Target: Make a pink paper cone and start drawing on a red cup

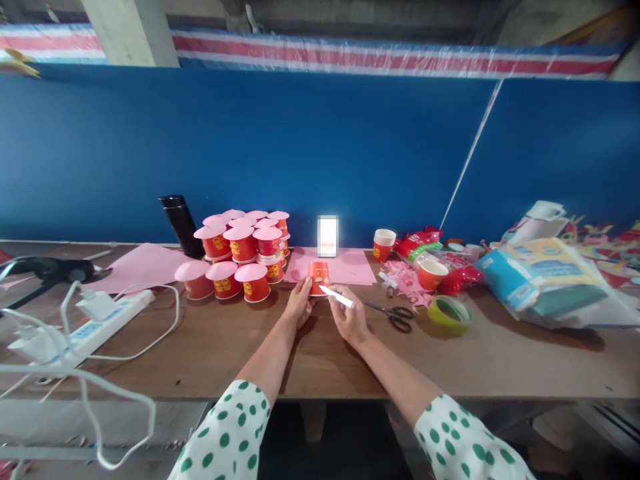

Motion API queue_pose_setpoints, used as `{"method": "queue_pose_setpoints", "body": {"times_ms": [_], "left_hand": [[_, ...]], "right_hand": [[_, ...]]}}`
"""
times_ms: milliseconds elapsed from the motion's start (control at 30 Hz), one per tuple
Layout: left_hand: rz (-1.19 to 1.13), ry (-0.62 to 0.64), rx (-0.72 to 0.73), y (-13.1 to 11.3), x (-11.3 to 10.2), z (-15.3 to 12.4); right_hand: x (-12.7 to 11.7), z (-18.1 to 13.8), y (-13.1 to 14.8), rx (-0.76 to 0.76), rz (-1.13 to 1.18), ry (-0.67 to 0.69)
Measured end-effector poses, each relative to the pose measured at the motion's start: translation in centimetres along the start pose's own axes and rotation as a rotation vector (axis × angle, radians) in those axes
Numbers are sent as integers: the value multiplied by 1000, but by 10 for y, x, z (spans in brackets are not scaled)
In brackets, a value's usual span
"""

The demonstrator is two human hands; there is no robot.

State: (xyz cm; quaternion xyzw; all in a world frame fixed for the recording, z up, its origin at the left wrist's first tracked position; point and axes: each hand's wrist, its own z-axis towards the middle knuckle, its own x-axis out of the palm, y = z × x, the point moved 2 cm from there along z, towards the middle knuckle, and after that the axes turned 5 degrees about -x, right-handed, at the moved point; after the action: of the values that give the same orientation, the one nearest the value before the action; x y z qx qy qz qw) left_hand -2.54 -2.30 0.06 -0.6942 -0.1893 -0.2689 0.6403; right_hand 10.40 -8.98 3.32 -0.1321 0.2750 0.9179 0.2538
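Observation:
My left hand grips a small red paper cup standing upside down on the wooden table, at the near edge of a pink paper sheet. My right hand is closed round a white pen-like stick, its tip pointing at the cup's lower edge. Left of the cup stands a stack of several upturned red cups with pink paper discs on top.
Black scissors and a green tape roll lie right of my hands. Two upright red cups, snack bags, pink scraps and packages fill the right side. A black flask, a power strip with cables, and another pink sheet lie left.

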Motion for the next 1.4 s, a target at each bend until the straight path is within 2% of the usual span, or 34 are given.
{"method": "queue_pose_setpoints", "body": {"times_ms": [633,833,1000,1133,1400], "left_hand": [[19,-15,9,1,-2,1],[9,-7,8,-1,0,-1],[13,-2,-4,-1,0,-1],[15,-20,12,0,-1,0],[-5,-30,18,2,-3,3]], "right_hand": [[-2,1,-4,79,-4,-42],[-3,1,-2,98,6,-41],[-2,0,-1,112,32,13],[-2,-1,-3,118,10,-32],[-2,-1,-7,123,-27,-22]]}}
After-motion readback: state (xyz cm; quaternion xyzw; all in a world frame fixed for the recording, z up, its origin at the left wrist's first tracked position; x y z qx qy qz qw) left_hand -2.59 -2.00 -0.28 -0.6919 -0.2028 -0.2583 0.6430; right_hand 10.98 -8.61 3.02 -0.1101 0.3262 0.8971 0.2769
